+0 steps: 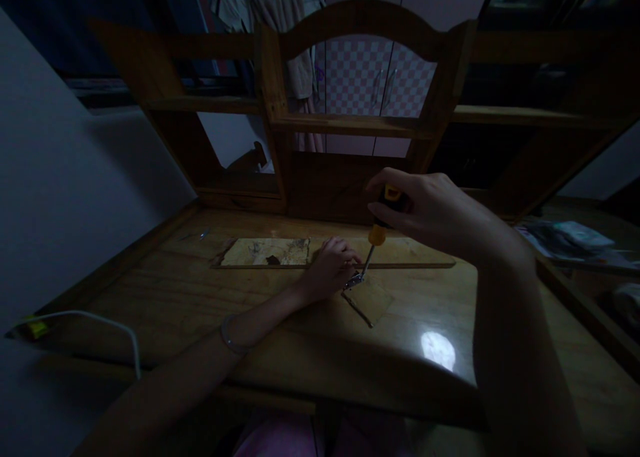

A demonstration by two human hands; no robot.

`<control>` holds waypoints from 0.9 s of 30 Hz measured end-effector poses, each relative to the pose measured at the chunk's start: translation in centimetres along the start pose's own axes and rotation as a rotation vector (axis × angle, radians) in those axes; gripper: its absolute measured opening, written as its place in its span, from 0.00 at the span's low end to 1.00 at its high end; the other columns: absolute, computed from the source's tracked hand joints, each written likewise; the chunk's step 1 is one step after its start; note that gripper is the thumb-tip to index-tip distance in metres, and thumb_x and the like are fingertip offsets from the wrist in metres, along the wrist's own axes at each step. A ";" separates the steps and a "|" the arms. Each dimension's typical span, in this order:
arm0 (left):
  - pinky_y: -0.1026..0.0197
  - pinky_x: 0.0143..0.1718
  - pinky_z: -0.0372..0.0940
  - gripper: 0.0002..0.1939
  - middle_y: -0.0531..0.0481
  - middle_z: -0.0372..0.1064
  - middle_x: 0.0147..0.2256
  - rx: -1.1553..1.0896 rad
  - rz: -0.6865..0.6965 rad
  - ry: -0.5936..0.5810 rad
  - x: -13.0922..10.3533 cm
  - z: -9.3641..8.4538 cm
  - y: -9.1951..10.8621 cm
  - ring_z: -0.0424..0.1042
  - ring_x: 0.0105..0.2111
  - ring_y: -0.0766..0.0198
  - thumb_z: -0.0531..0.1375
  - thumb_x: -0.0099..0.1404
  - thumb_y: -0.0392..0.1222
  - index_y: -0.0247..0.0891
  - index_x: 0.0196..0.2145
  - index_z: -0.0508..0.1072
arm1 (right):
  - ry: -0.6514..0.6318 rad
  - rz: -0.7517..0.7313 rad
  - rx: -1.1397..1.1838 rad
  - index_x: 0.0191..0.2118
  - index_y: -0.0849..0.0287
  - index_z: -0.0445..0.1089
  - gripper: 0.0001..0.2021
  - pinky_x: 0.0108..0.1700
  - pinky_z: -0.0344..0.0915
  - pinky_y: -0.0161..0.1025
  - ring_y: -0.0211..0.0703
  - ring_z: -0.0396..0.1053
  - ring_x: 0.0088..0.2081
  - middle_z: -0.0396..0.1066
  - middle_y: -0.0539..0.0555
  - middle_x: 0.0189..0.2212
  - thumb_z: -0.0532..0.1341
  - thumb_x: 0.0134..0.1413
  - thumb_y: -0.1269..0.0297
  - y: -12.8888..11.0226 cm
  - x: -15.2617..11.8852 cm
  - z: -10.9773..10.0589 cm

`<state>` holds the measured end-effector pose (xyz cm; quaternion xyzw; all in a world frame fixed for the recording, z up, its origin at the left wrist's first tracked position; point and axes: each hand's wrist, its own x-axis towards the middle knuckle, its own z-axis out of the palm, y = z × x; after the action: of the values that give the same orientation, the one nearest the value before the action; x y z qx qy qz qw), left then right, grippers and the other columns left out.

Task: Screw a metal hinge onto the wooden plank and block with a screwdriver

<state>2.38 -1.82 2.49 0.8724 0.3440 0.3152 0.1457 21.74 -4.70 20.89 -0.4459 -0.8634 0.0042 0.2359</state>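
Note:
My right hand is closed round the black and yellow handle of a screwdriver. The shaft slants down, its tip at a small metal hinge. My left hand rests with bent fingers on a long wooden board, its fingertips beside the hinge; whether they grip it is too dark to tell. Pale, stained, peeling material covers the board's left part. Just below the hinge, a small square wooden piece with a dark edge lies on the wooden desk.
A wooden shelf frame rises at the back of the desk. At the left are a white cable and a yellow object. A small metallic item lies near the back left. Plastic-wrapped things are at the right.

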 end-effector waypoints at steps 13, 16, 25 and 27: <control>0.50 0.54 0.57 0.12 0.47 0.68 0.39 -0.019 0.065 -0.001 -0.3 1.2 -0.8 0.63 0.46 0.55 0.53 0.64 0.34 0.41 0.40 0.74 | 0.004 0.002 0.004 0.48 0.54 0.71 0.12 0.32 0.60 0.37 0.41 0.71 0.29 0.75 0.50 0.30 0.59 0.60 0.58 0.0 0.0 0.1; 0.50 0.54 0.57 0.11 0.47 0.67 0.39 -0.020 0.083 -0.004 -0.3 1.1 -0.6 0.63 0.46 0.55 0.52 0.65 0.35 0.41 0.40 0.74 | 0.008 0.003 0.002 0.48 0.54 0.71 0.12 0.32 0.59 0.37 0.40 0.70 0.29 0.75 0.49 0.30 0.60 0.60 0.59 0.0 0.0 0.1; 0.50 0.54 0.57 0.10 0.46 0.68 0.40 -0.019 0.076 -0.033 -0.3 0.8 -0.2 0.63 0.46 0.55 0.53 0.66 0.37 0.41 0.39 0.74 | 0.009 0.001 0.025 0.48 0.53 0.71 0.12 0.33 0.58 0.37 0.42 0.71 0.31 0.75 0.50 0.31 0.60 0.59 0.59 0.1 0.0 0.1; 0.51 0.53 0.58 0.08 0.47 0.68 0.39 -0.038 0.059 -0.032 -0.3 0.9 -0.2 0.64 0.45 0.56 0.55 0.67 0.39 0.41 0.40 0.74 | 0.004 0.002 0.028 0.47 0.53 0.71 0.12 0.33 0.58 0.37 0.42 0.72 0.31 0.75 0.49 0.30 0.60 0.60 0.59 0.0 0.0 0.1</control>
<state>2.71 -1.98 1.57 0.8842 0.3097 0.3119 0.1582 21.70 -4.69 20.80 -0.4433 -0.8624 0.0153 0.2440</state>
